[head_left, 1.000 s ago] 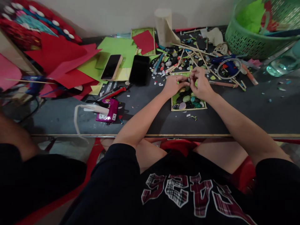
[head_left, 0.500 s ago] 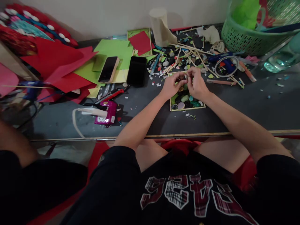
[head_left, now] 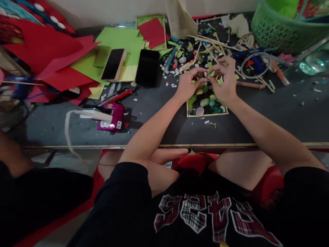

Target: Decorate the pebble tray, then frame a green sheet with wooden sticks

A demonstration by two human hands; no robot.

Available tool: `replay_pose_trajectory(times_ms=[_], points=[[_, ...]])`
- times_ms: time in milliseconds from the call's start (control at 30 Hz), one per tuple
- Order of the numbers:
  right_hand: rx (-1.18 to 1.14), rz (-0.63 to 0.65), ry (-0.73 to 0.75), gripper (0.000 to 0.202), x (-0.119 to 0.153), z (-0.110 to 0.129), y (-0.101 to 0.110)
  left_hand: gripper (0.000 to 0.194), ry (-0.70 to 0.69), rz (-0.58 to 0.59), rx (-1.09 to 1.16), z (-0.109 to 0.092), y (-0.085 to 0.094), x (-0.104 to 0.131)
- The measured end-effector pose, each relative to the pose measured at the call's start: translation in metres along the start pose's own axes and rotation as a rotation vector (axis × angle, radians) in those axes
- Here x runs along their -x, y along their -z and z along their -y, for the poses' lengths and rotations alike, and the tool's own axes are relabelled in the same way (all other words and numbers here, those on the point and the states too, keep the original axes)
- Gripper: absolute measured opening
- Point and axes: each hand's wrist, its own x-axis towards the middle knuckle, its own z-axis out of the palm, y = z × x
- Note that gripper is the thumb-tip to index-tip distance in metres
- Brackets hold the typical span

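Observation:
Fingertips of my left hand (head_left: 188, 85) and my right hand (head_left: 226, 84) meet in a pinch around a small whitish piece (head_left: 206, 74), too small to name surely. Just below them lies a small green panel (head_left: 190, 103) edged with thin wooden sticks. Smooth pebbles cover much of it, among them a pale green pebble (head_left: 204, 102), a lilac pebble (head_left: 199, 110) and several black ones. My right hand hides the panel's upper right part.
Loose sticks (head_left: 213, 40), pebbles and paper scraps spread behind the panel. Two phones (head_left: 147, 67), red paper (head_left: 59, 58) and a purple power adapter (head_left: 113, 118) with a cable lie left. A green basket (head_left: 285, 32), a tape ring (head_left: 243, 68) and another person's arm (head_left: 12, 154) are around.
The view has shifted slightly. My right hand has lifted and turned, its fingers now more spread from my left, with the whitish piece showing between the fingertips. More pebbles on the panel are visible.

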Motion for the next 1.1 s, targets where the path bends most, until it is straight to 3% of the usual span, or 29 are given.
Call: replay_pose_trajectory(times_ms=[300,600,900,1100], points=[[0.016,0.054,0.022,0.054,0.001,0.002,-0.002,0.054,-0.006,0.058,-0.142,-0.009,0.013,0.002],[0.113,0.161,0.108,0.038,0.003,0.009,-0.004,0.036,0.013,0.101,-0.039,-0.010,0.009,0.002],[0.014,0.036,0.050,0.051,-0.002,0.009,-0.011,0.062,0.067,0.007,0.158,0.001,0.009,0.001],[0.037,0.057,0.002,0.059,-0.010,0.008,-0.008,0.061,0.143,0.005,0.216,-0.001,0.010,0.001]])
